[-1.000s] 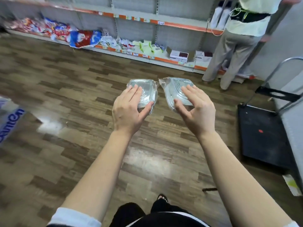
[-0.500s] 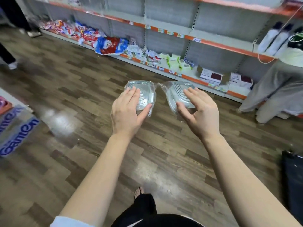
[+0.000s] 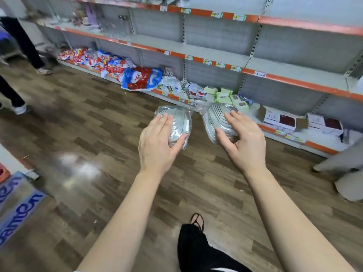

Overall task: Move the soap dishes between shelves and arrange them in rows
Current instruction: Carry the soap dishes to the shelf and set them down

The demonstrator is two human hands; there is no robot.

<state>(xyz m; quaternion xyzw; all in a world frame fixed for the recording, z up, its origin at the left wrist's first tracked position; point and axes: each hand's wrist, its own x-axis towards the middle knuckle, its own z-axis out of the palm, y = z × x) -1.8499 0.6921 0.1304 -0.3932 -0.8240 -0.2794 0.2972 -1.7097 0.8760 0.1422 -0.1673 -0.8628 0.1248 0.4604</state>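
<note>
I carry two clear soap dishes wrapped in plastic, one in each hand, out in front of me over the wooden floor. My left hand (image 3: 157, 142) grips the left soap dish (image 3: 177, 119) with fingers on top and thumb at its near edge. The right soap dish (image 3: 217, 114) is held the same way by my right hand (image 3: 243, 142). Ahead stands a grey shelf unit with orange edge strips; its middle shelf (image 3: 206, 54) looks bare.
The bottom shelf holds colourful packets (image 3: 137, 77), green wipe packs (image 3: 224, 95) and white boxes (image 3: 279, 118). A person's legs (image 3: 25, 46) stand at the left. Another person's trouser leg (image 3: 345, 160) is at the right. A blue-lettered mat (image 3: 15, 209) lies at my left.
I have turned left and stepped nearer the shelves, which now fill the upper view. Both hands still hold the dishes the same way. The trolley at the right has left view.
</note>
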